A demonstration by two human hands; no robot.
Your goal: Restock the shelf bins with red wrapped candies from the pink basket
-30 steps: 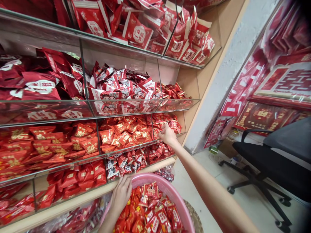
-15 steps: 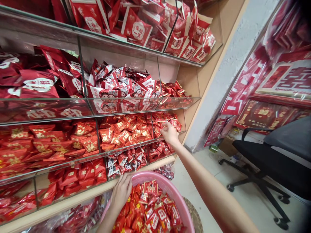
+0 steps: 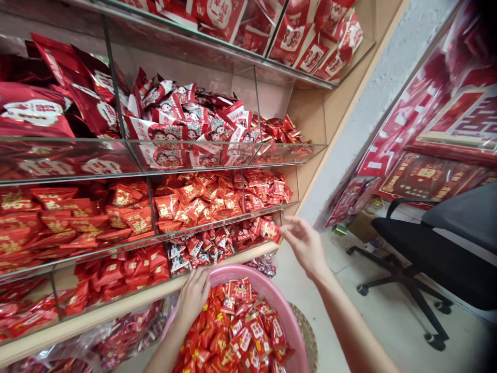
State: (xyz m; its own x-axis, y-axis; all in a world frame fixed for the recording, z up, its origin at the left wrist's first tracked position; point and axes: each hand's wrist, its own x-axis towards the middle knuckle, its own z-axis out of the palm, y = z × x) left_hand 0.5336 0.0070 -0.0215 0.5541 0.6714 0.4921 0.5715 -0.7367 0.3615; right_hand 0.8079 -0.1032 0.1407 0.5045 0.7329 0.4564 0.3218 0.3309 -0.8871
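Between the thumb and fingers of my right hand (image 3: 305,246) is a small red packet (image 3: 268,231), held in front of the lower right shelf compartments. My left hand (image 3: 194,292) rests over the left rim of a pink basket (image 3: 289,305), fingers together and bent over the edge; whether it grips more than the rim is not visible. Many red and orange wrapped packets (image 3: 244,339) fill the basket. Behind my right hand, a compartment holds similar red packets (image 3: 267,189).
Glass-fronted shelves (image 3: 217,166) with several compartments of red packets span the left and middle. A black office chair (image 3: 430,243) stands on the right, near a wall with red goods (image 3: 430,176). Plastic-bagged packets (image 3: 128,331) lie under the bottom shelf.
My right hand has pulled back from the compartment, moving right and down, with a red packet now visible in its fingers. The left hand stays on the basket. The view has shifted slightly.
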